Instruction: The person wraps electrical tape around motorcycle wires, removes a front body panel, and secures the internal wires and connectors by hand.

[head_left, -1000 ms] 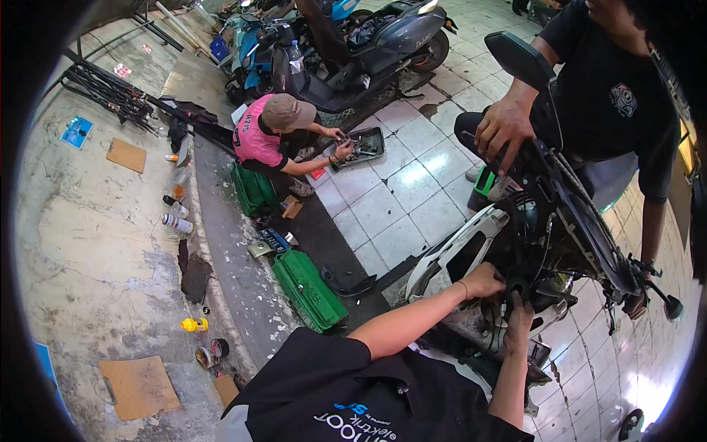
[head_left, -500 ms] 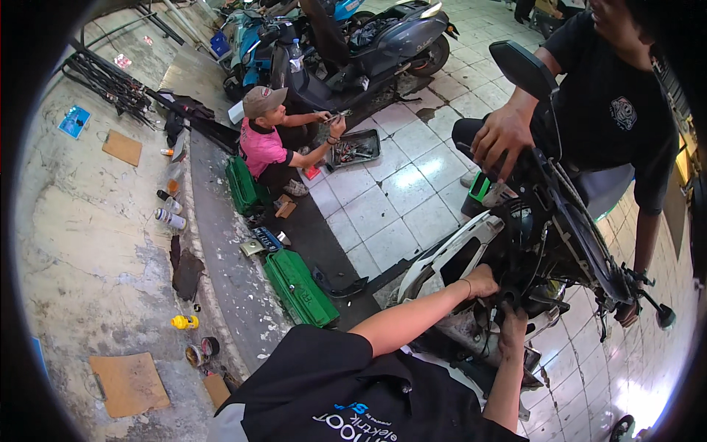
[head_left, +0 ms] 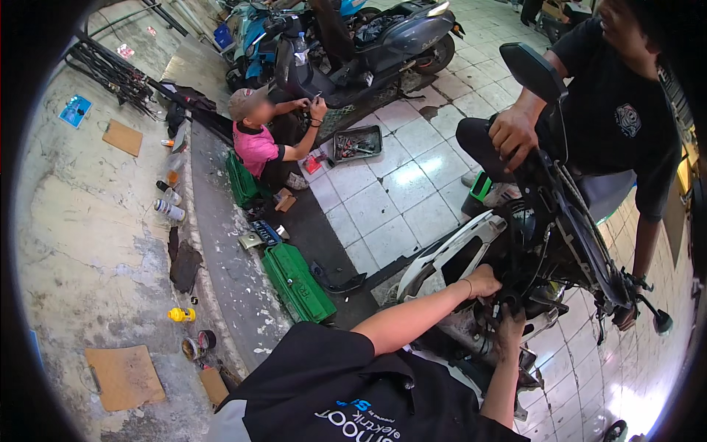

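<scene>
Both of my hands are at the opened front of a scooter, by its white panel (head_left: 434, 254) and bare black steering column. My left hand (head_left: 482, 281) is closed beside the column, its fingertips hidden by dark parts. Just below and nearer to me, my right hand (head_left: 509, 325) curls against a black round part (head_left: 509, 299); what its fingers hold is hidden. Cables and exposed parts surround both hands. Across the scooter, a co-worker in a black shirt (head_left: 626, 121) has one hand (head_left: 514, 136) over the handlebar area near the mirror (head_left: 533, 71).
At the left, a person in a pink shirt (head_left: 256, 151) crouches by a black tool tray (head_left: 358, 143). Green metal toolboxes (head_left: 298, 283) line the low wall ledge. Bottles and a yellow container (head_left: 181, 314) lie farther left. Another scooter (head_left: 398, 40) stands at the back.
My hands stay at nearly the same spot on the scooter. The crouching person's head and hands have shifted left and up. The co-worker's hand at the handlebar has shifted slightly.
</scene>
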### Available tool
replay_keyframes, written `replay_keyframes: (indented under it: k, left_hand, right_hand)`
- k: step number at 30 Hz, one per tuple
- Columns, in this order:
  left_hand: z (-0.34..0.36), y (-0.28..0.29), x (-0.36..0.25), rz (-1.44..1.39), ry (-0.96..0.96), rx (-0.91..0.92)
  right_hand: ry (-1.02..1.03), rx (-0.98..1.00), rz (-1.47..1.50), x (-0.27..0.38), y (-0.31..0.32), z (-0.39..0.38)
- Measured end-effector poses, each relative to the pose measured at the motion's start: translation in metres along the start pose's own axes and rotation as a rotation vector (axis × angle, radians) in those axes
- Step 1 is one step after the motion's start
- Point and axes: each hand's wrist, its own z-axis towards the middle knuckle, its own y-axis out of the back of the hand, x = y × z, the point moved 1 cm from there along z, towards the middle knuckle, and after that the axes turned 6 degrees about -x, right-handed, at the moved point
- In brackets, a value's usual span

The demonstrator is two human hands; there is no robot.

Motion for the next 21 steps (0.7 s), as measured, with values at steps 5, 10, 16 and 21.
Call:
replay_keyframes:
  k: [5,10,16,21]
  left_hand:
    - [-0.005,0.009,-0.004,0.097,-0.219,0.168]
    - [-0.005,0.026,-0.005,0.141,-0.154,0.234]
    - [-0.008,0.012,-0.013,0.026,-0.118,0.241]
    - [-0.016,0.009,-0.017,-0.040,-0.028,0.211]
  right_hand:
    - [-0.068,0.084,0.207,0.002,0.006,-0.002]
    - [-0.058,0.095,0.297,0.007,-0.007,-0.003]
    - [-0.035,0.000,0.126,-0.003,0.003,0.006]
    - [0.167,-0.238,-0.123,0.004,-0.001,-0.010]
